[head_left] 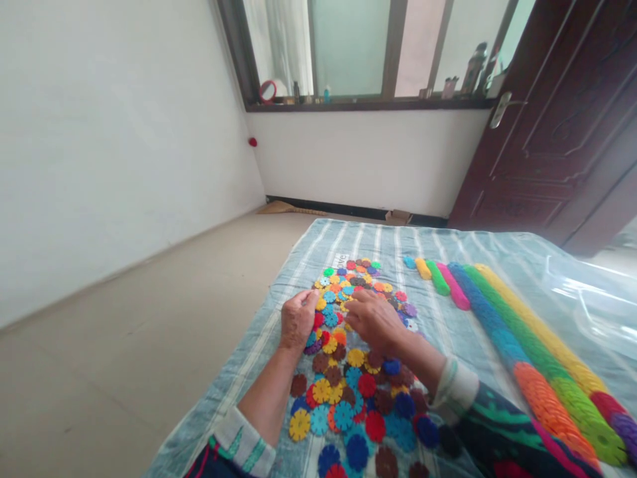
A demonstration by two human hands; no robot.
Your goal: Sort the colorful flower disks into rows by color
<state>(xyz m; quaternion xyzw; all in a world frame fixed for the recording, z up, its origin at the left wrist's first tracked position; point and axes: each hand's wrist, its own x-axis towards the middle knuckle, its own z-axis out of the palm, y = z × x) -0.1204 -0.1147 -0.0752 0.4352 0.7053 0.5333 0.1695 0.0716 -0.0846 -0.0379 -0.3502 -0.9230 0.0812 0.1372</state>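
Note:
A spread of round, notched plastic discs point(343, 415) in many colours lies loose on a striped cloth. My left hand point(298, 318) is at the left edge of the spread, its thumb and fingers pinched together beside a yellow disc; what they hold, if anything, is hidden. Over the middle of the discs, my right hand point(374, 318) reaches down with its fingers bent among them. Its fingertips are partly hidden, so I cannot make out a disc in its grip. To the right, more discs stand packed in long rows sorted by colour, among them an orange row point(552, 408).
The striped cloth point(243, 398) covers a bed-like surface with its left edge above the tiled floor. A clear plastic container point(597, 292) sits at the far right. Behind are a dark red door point(547, 133), a windowsill with small bottles, and a broom point(283, 207) on the floor.

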